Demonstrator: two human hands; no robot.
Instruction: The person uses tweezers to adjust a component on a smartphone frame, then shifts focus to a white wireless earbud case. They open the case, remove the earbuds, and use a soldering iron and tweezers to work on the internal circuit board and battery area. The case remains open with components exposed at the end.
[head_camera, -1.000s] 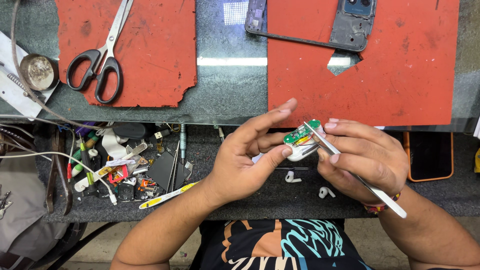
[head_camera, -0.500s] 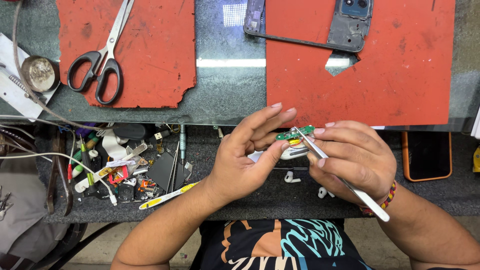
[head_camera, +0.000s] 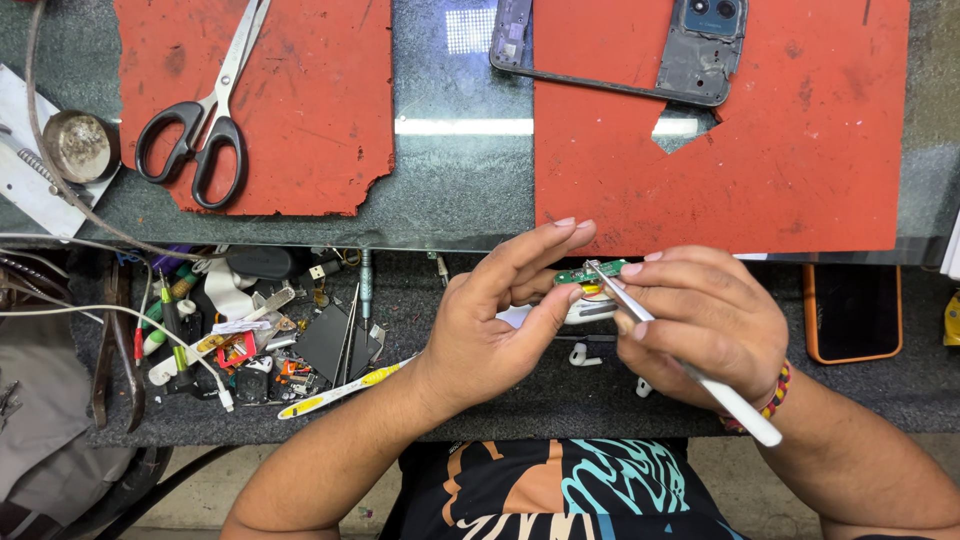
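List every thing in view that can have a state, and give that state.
left hand: gripping the white earbud case
right hand: gripping the tweezers
white earbud case: held up, green circuit board exposed on top
tweezers: tips on the board
scissors: shut, lying flat on the red mat
phone frame: stripped, lying flat
loose earbud: out of the case, on the tray

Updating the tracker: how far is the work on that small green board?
Done: the small green board is out and exposed. In hand: the left hand pinches the board and white casing; the right hand sets white-handled tweezers on it. Left: two white earbuds lie loose on the mat.
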